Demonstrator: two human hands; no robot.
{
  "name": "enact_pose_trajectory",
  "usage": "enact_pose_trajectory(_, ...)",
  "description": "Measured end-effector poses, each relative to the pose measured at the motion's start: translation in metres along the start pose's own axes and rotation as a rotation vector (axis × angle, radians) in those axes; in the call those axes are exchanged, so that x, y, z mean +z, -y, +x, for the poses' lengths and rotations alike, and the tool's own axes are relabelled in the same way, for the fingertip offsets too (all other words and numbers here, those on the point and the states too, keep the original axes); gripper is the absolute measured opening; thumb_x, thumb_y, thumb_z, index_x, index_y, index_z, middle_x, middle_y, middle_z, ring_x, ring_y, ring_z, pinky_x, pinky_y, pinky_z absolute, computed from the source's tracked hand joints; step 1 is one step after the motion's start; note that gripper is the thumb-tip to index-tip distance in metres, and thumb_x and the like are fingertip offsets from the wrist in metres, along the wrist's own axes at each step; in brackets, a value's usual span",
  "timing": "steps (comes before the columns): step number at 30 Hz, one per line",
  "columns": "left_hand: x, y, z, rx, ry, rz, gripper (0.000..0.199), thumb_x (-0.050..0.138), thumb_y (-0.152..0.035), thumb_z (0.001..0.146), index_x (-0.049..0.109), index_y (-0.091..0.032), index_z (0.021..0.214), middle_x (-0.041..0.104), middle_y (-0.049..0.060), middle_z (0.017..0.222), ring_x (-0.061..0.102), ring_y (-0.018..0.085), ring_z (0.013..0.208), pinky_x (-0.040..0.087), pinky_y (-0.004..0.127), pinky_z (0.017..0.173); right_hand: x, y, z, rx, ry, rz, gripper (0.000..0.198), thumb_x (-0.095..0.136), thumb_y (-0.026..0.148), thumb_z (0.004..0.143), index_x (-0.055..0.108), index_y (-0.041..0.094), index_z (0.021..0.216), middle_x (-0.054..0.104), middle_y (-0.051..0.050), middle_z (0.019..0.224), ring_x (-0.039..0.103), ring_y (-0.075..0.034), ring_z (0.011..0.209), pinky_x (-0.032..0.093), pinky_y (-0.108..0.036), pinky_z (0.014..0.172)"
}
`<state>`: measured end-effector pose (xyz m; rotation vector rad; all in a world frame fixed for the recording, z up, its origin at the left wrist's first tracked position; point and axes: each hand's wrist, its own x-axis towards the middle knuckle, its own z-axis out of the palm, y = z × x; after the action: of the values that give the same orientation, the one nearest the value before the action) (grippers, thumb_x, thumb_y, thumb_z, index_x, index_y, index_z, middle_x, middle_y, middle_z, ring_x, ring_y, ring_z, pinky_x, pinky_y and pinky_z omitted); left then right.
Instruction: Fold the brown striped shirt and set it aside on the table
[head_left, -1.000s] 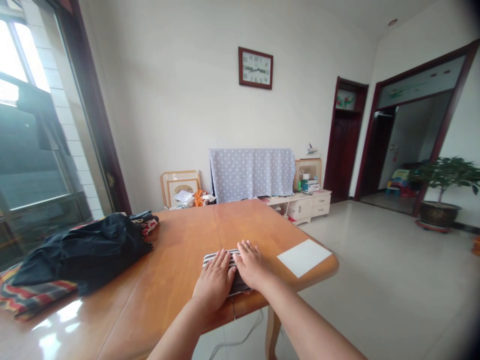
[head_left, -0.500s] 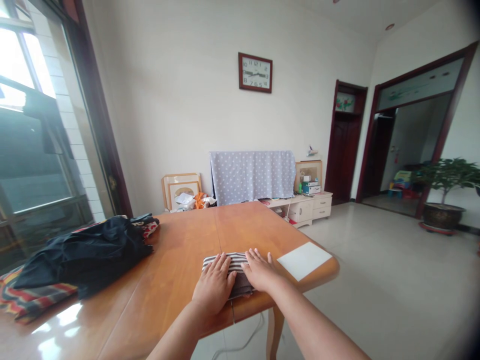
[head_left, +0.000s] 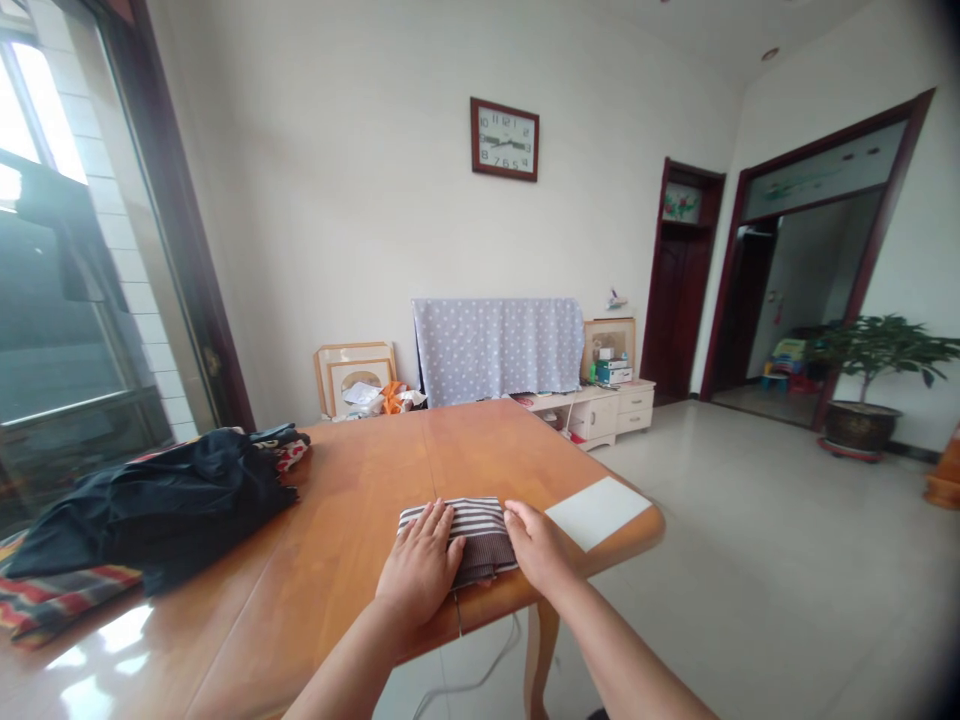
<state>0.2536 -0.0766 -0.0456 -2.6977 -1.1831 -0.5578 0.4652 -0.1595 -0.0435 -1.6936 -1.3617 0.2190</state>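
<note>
A small folded garment, striped brown and white with a ribbed dark part toward me, lies on the wooden table near its front edge. My left hand rests flat on its left side, fingers stretched out and the thumb apart. At the right edge of the garment, my right hand is closed with its fingers curled together on that edge. The fingertips there are partly hidden. A white sheet lies just right of my right hand, at the table's corner.
A heap of dark clothes with a striped piece under it covers the table's left side. Beyond the table stand a low white cabinet and a dotted cloth cover. A potted plant stands at the right.
My right hand has slid from the top of the garment to its right edge, and its fingers have curled in. The left hand stays flat. The view has shifted slightly.
</note>
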Motion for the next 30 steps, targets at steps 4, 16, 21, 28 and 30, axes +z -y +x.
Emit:
enact_pose_trajectory(4,-0.004,-0.004,-0.001,0.001,-0.011,-0.001,0.058,0.031,-0.049,0.103,0.043,-0.02,0.152,0.038,0.009,0.161,0.03,0.027,0.15,0.027,0.048,0.122,-0.016,-0.005,-0.017,0.014,-0.038,-0.021,0.039,0.044,0.034,0.096,0.068,0.022,0.124,0.07,-0.007,0.127,0.065,-0.022,0.117,0.05,-0.035,0.1)
enact_pose_trajectory(16,-0.017,-0.014,-0.009,-0.028,-0.098,-0.081,0.054,0.031,-0.054,0.101,0.054,-0.026,0.142,0.061,0.012,0.133,0.052,0.032,0.123,0.039,0.049,0.106,-0.012,0.003,-0.04,-0.188,0.011,-0.11,0.04,0.049,0.018,0.088,0.066,0.025,0.124,0.065,-0.006,0.13,0.059,-0.021,0.122,0.045,-0.034,0.109)
enact_pose_trajectory(21,-0.01,-0.007,-0.019,0.014,-0.121,-0.132,0.054,0.034,-0.054,0.101,0.053,-0.023,0.141,0.057,0.011,0.144,0.047,0.029,0.136,0.033,0.048,0.115,-0.008,0.001,-0.043,-0.188,0.064,-0.113,0.042,0.05,0.017,0.086,0.067,0.025,0.124,0.065,-0.006,0.131,0.059,-0.022,0.123,0.045,-0.035,0.109)
enact_pose_trajectory(28,-0.011,0.0,-0.033,0.109,-0.161,-0.145,0.075,0.051,-0.07,0.088,0.05,-0.016,0.141,0.049,0.017,0.151,0.042,0.034,0.142,0.032,0.052,0.119,-0.008,-0.004,-0.045,-0.206,0.08,-0.114,0.06,0.049,0.008,0.078,0.058,0.024,0.134,0.059,-0.005,0.138,0.055,-0.019,0.127,0.043,-0.032,0.111)
enact_pose_trajectory(30,-0.012,-0.001,-0.034,0.127,-0.15,-0.137,0.076,0.057,-0.07,0.084,0.052,-0.017,0.139,0.046,0.017,0.154,0.04,0.035,0.143,0.031,0.053,0.119,-0.008,-0.003,-0.046,-0.223,0.087,-0.158,0.059,0.05,0.008,0.077,0.058,0.024,0.133,0.057,-0.006,0.141,0.053,-0.019,0.129,0.041,-0.032,0.112)
